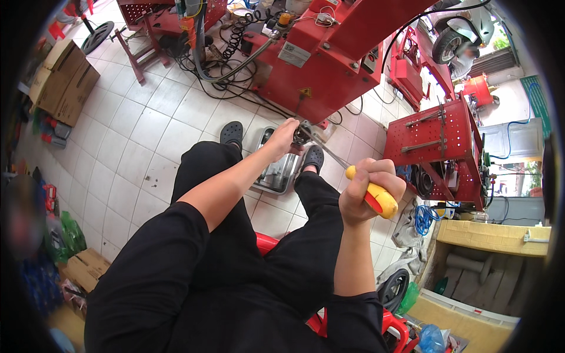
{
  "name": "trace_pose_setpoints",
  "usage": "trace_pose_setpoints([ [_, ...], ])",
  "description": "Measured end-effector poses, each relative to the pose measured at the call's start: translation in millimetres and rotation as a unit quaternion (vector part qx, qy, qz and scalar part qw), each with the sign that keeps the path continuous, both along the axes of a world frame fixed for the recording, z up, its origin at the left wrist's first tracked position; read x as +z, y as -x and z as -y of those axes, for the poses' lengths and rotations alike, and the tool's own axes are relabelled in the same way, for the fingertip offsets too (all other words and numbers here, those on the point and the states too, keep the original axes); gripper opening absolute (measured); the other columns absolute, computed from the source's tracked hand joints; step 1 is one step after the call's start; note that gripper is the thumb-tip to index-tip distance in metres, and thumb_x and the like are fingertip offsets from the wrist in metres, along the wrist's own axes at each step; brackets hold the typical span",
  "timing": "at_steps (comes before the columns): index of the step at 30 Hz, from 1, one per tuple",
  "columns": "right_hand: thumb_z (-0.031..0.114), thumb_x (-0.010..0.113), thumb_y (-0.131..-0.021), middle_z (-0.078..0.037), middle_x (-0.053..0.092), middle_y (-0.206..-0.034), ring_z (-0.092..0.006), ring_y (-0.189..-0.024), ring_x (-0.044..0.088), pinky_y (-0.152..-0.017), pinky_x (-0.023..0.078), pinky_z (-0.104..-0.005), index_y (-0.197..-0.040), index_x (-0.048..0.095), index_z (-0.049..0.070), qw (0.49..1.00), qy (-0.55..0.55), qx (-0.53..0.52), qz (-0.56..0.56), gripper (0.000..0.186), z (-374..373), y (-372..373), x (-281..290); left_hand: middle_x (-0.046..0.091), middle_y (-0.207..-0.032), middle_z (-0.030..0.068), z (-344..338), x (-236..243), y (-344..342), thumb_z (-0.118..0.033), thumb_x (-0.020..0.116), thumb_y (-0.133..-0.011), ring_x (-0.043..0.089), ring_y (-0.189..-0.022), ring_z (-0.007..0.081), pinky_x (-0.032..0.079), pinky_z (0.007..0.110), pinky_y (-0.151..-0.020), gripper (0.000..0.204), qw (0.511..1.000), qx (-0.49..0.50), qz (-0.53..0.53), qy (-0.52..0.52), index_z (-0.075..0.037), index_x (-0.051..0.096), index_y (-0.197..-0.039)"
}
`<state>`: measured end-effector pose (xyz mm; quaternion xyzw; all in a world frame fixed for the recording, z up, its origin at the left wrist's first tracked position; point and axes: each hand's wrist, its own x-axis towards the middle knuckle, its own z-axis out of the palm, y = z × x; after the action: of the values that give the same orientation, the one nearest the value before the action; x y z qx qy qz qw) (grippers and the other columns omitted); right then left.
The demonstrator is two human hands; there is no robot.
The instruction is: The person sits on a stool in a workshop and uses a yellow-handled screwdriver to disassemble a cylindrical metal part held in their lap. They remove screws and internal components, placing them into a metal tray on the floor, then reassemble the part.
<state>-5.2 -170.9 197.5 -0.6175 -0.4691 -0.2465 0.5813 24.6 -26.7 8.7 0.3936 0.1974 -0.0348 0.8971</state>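
Left grip (283,139): grasping dark metal part (303,134), held forward at centre.
Right grip (372,187): clenched around yellow-and-red screwdriver (384,203), shaft running far and left to the part.
Metal tray (281,190): on tiled floor (132,132), between grey clogs (315,157).
Far: red machine (329,73).
Right: red perforated surface (406,133), metal tools (421,146) on it.

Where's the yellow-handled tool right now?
Head view, right of centre: the yellow-handled tool is in the right hand, its shaft slanting up-left toward the metal part in the left hand.
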Motion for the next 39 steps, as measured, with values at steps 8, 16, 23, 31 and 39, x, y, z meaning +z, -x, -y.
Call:
trace_pose_setpoints([
  [8,-0.004,0.056,-0.073,-0.012,0.052,-0.075,-0.0167,-0.057,0.050,-0.054,0.046,-0.0287,-0.090,0.040,0.006,0.995,0.083,0.037,0.042,0.025,2.9,7.4,-4.2,0.058,-0.082,0.0058,-0.6,1.2,0.1,-0.032,0.035,-0.095,0.057,-0.059,0.0181,0.049,0.033,-0.050,0.021,0.999,-0.018,-0.022,-0.025,-0.013,0.044,-0.100],
  [16,-0.002,0.063,-0.076,-0.011,0.054,-0.071,-0.0174,-0.057,0.053,-0.051,0.045,-0.0268,-0.089,0.044,0.003,0.993,0.005,-0.114,-0.005,0.023,-2.5,11.0,3.3,0.059,-0.086,0.0067,-2.1,3.5,-0.7,-0.030,0.034,-0.095,0.058,-0.063,0.0197,0.051,0.034,-0.057,0.023,0.999,0.021,-0.003,0.026,-0.012,0.045,-0.100],
  [23,0.038,0.052,-0.090,-0.015,0.050,-0.085,-0.0203,-0.079,0.051,-0.072,0.042,-0.0295,-0.091,0.042,0.001,0.980,-0.087,-0.161,-0.073,0.039,-17.3,6.9,5.8,0.059,-0.087,0.0067,-1.2,4.6,-2.1,-0.030,0.034,-0.095,0.059,-0.065,0.0208,0.051,0.035,-0.058,0.023,0.998,0.031,-0.007,0.045,-0.011,0.046,-0.102],
  [31,0.030,0.047,-0.092,-0.013,0.049,-0.079,-0.0216,-0.073,0.050,-0.070,0.041,-0.0347,-0.095,0.040,0.003,0.974,-0.207,0.011,-0.097,0.028,-30.9,18.7,27.9,0.057,-0.093,0.0070,7.2,9.9,0.2,-0.031,0.036,-0.095,0.060,-0.071,0.0226,0.052,0.037,-0.061,0.023,0.998,0.026,-0.001,0.052,-0.011,0.045,-0.104],
  [39,0.046,0.032,-0.095,-0.008,0.042,-0.059,-0.0169,-0.048,0.042,-0.046,0.036,-0.0285,-0.078,0.038,0.006,0.976,-0.180,0.084,-0.087,0.044,-28.9,15.3,22.5,0.056,-0.093,0.0063,9.9,12.0,-0.1,-0.031,0.036,-0.096,0.059,-0.071,0.0226,0.052,0.036,-0.061,0.021,0.997,0.041,0.022,0.063,-0.012,0.043,-0.102],
])
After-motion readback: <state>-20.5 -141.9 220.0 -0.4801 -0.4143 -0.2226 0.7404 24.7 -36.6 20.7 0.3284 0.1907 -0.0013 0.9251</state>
